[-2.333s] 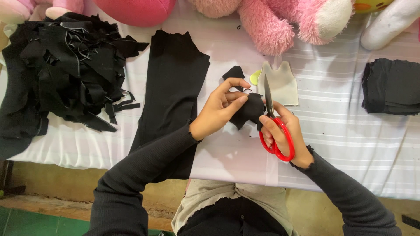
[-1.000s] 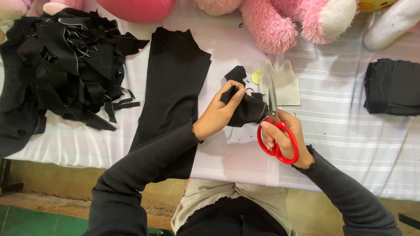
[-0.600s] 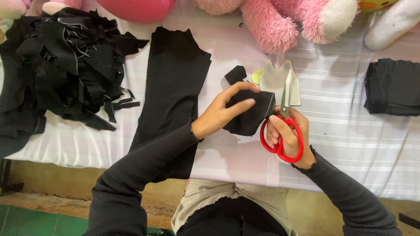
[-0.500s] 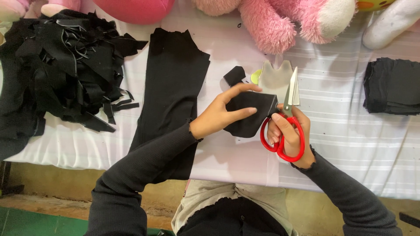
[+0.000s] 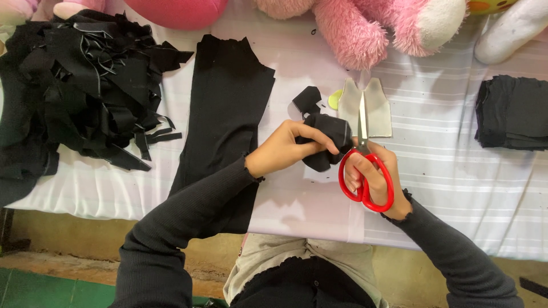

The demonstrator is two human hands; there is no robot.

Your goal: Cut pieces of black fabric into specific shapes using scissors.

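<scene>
My left hand [image 5: 285,149] pinches a small folded piece of black cloth [image 5: 330,137] above the table's front part. My right hand [image 5: 371,174] grips red-handled scissors [image 5: 363,171]; their blades are closed and point away from me, right beside the cloth. Just beyond the blades lies a pale grey cut pattern piece [image 5: 377,105] with a small yellow-green disc [image 5: 334,100] at its left. A small black scrap [image 5: 307,98] lies next to the disc.
A long black cloth strip [image 5: 225,114] hangs over the table's front edge. A heap of black scraps [image 5: 74,85] fills the left. A folded black stack [image 5: 514,113] sits at right. Pink plush toys [image 5: 371,25] line the back of the white striped tablecloth [image 5: 456,182].
The scissor blades, open half a second ago, have shut along the cloth's right edge. The flat black piece is now bunched in my left hand.
</scene>
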